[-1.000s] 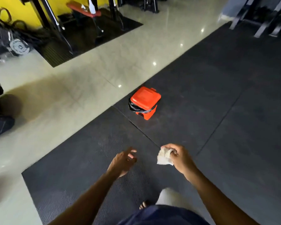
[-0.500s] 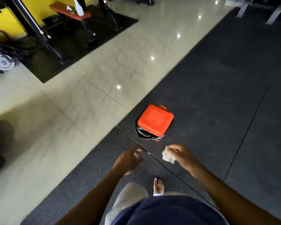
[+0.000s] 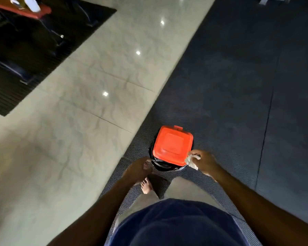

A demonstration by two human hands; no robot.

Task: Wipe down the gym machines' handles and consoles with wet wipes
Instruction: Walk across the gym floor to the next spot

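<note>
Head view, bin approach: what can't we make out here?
- Inside of the orange bin: the shut lid covers it.
- Left hand: motion blur, so its grip is unclear.
- Wipe in the right hand: the fingers cover much of it, so dirt or wetness is unreadable.
- Red bench: blurred and cut off by the top edge.

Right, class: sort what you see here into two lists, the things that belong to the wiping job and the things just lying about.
Part of the job:
- used wipe, pinched in the right hand
- orange bin, lid closed, black liner showing
- left hand, holding nothing, near the bin

Just lying about:
- red bench, far left, with a white object on it, too blurred to identify
- black floor mat under it
</note>
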